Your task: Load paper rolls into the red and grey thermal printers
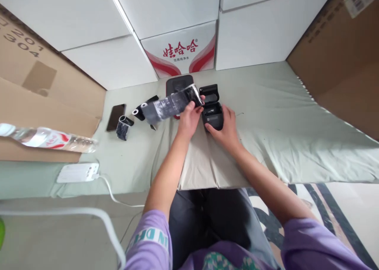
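A small black printer [212,111] with its lid open sits on the pale green cloth [266,116]. My right hand [225,128] rests against its right side and front, holding it. My left hand [189,116] pinches the end of a long strip of shiny black-and-silver ribbon [168,105], which stretches left from the printer to a roll with a white core [144,105]. A second black roll [136,113] lies beside that one.
A dark phone [115,117] and another short roll [123,127] lie at the left. A flat black pad [178,83] sits behind the printer. White boxes [180,51] and cardboard wall the back. A water bottle [47,139] and white power strip [77,172] lie near left.
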Motion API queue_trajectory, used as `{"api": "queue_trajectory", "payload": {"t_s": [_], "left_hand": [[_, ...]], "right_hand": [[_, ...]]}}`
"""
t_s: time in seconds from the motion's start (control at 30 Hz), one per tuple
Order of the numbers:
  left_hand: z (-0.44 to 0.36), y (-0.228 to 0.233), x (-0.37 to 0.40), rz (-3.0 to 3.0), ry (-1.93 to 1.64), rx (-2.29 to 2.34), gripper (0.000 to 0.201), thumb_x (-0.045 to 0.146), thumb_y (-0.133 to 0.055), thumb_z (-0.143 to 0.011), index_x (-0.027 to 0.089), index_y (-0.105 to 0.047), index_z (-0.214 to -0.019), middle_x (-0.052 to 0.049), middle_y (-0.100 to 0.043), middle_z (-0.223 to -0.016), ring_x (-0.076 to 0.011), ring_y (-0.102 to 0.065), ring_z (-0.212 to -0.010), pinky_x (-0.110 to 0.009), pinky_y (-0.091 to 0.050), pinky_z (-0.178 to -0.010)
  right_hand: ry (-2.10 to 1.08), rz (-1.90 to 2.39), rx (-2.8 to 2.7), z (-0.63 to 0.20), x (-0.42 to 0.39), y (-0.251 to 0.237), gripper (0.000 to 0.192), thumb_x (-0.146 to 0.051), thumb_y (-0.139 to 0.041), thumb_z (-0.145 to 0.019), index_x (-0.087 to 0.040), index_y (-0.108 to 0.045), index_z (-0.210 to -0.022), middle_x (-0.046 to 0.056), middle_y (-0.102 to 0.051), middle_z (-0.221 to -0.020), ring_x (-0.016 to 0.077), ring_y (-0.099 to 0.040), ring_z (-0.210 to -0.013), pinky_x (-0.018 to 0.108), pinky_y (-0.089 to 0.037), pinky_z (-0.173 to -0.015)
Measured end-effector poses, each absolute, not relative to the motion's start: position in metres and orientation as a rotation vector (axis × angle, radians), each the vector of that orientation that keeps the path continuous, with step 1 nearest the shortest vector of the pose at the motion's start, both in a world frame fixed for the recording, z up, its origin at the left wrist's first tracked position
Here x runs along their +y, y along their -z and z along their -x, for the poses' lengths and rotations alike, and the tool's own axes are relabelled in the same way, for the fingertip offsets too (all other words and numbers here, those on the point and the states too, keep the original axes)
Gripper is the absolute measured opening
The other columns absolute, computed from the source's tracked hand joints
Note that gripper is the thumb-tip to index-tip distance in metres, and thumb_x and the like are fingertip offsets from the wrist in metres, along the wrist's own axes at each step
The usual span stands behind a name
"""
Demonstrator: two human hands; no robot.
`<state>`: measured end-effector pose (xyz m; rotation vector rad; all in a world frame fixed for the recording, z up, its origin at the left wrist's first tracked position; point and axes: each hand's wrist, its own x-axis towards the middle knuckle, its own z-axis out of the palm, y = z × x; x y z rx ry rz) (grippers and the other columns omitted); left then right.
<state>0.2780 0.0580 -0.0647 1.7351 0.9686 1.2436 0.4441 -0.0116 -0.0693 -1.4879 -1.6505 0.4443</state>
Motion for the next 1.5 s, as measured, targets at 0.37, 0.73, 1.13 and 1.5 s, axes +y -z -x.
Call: {"api": "queue_trajectory", "payload": {"t_s": [0.37,0.73,1.13,1.5], "left_hand": [[-0.289,0.078,0.015,-2.091,-1.334,1.193,0.041,0.056,-0.048,-0.102,0.043,-0.053,-0.141,-0.003,-0.066,-0.135,-0.0261,-0.061,-0.132,-0.052,-0.050,-0.116],[-0.262,0.077,0.043,-2.224,-1.614,1.344,0.033,0.032,-0.046,-0.102,0.023,-0.060,-0.130,-0.011,-0.073,-0.119,-0.0234,-0.070,-0.109,-0.041,-0.056,-0.094],[-0.269,0.074,0.040,-2.411,-1.516,1.132,0.034,0.036,-0.040,-0.107,0.018,-0.066,-0.119,-0.012,-0.073,-0.118,-0.0209,-0.068,-0.113,-0.039,-0.055,-0.101],[-0.270,0.072,0.038,-2.445,-1.112,1.189,0.051,0.008,-0.038,-0.093,0.022,-0.067,-0.133,-0.005,-0.066,-0.143,-0.0194,-0.062,-0.131,-0.035,-0.050,-0.113]], "right_hand": [[-0.672,1.196,-1.607,-0.446,-0.017,0.056,0.067,-0.068,-0.039,-0.098,-0.029,-0.046,-0.152,0.012,-0.059,-0.146,0.0315,-0.061,-0.128,0.054,-0.056,-0.106],[-0.753,1.027,-1.423,-0.504,0.061,0.009,0.047,-0.064,-0.056,-0.095,-0.031,-0.061,-0.129,0.005,-0.069,-0.106,0.0226,-0.068,-0.091,0.042,-0.058,-0.083],[-0.401,1.145,-2.039,-0.474,0.078,0.063,0.033,-0.025,-0.046,-0.095,-0.022,-0.065,-0.122,0.013,-0.067,-0.122,0.0337,-0.050,-0.113,0.055,-0.038,-0.106],[-0.365,1.124,-2.024,-0.481,0.071,0.065,0.034,-0.019,-0.051,-0.088,-0.021,-0.071,-0.116,0.014,-0.058,-0.119,0.0325,-0.048,-0.114,0.056,-0.040,-0.107]]}}
